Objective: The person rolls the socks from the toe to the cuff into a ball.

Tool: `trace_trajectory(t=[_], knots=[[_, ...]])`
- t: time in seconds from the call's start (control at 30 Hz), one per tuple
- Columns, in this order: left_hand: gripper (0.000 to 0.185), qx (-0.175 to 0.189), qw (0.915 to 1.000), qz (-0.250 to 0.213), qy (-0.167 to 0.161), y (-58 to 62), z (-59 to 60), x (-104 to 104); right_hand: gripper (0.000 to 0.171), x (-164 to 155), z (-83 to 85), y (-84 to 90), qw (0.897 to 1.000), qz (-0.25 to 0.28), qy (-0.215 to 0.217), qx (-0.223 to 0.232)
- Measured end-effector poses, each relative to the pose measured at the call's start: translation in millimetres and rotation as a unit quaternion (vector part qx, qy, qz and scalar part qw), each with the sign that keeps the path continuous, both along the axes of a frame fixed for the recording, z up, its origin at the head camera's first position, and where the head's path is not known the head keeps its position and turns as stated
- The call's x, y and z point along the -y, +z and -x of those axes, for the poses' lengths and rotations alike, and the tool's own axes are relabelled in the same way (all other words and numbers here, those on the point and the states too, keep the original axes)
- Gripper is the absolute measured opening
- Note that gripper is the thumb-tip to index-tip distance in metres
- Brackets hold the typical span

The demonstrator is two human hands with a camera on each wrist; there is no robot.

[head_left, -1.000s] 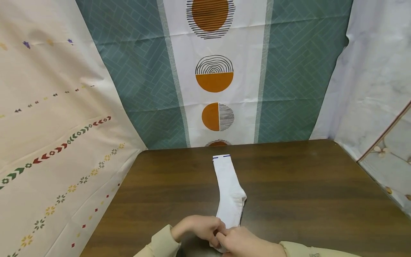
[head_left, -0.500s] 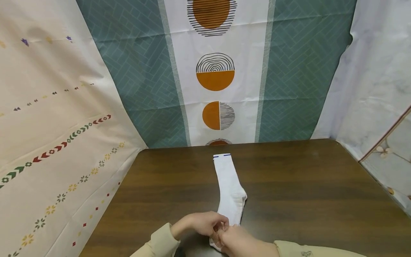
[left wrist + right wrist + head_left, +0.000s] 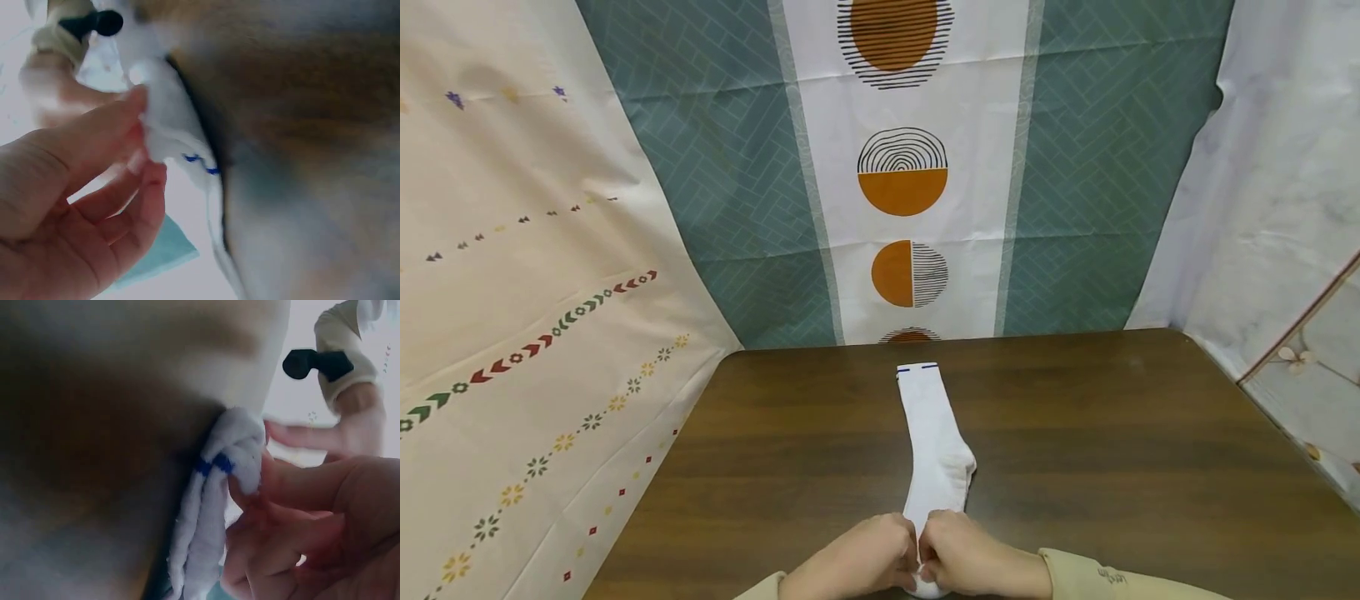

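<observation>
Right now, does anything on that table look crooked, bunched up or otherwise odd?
Only the white sock. Most of it lies flat along the brown table, but its near end is bunched where the left hand and right hand pinch it together. The wrist views show that end rolled between the fingers. Nothing looks spilled or damaged.

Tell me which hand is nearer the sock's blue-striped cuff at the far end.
Neither clearly: left hand and right hand sit side by side, both pinching the near toe end of the white sock, equally far from the cuff.

The left hand (image 3: pixel 857 557) and right hand (image 3: pixel 973 558) are drawing together, knuckles now meeting, fingers (image 3: pixel 294 487) bunching the sock (image 3: pixel 934 442) toe end tighter between them.
</observation>
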State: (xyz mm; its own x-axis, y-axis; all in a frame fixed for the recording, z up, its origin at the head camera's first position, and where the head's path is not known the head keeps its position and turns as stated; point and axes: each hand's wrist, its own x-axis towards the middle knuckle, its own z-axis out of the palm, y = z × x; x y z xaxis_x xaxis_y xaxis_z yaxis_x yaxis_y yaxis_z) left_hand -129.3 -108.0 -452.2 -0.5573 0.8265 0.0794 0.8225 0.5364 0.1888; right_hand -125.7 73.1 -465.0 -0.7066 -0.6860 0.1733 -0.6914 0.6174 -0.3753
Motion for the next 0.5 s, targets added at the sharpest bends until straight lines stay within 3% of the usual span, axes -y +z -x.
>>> trace_trajectory(t=[0.1, 0.33, 0.4, 0.5], knots=[[0.019, -0.086, 0.9952, 0.028, -0.038, 2.5, -4.8, -2.5, 0.027, -0.2, 4.5, 0.2, 1.000, -0.007, 0.000, 0.004], [0.028, -0.210, 0.9732, 0.063, -0.070, -1.3, -3.6, -12.6, 0.033, -2.7, 12.0, 1.5, 0.999, -0.009, -0.009, 0.039], [0.028, -0.221, 0.9701, 0.065, -0.077, -1.6, -2.5, -13.6, 0.031, -3.9, 10.9, 1.0, 0.999, -0.003, -0.021, 0.035], [0.027, -0.179, 0.9783, 0.069, -0.079, 0.3, 2.2, -13.3, 0.029, -7.1, 6.9, 1.7, 1.000, 0.007, -0.026, 0.015]])
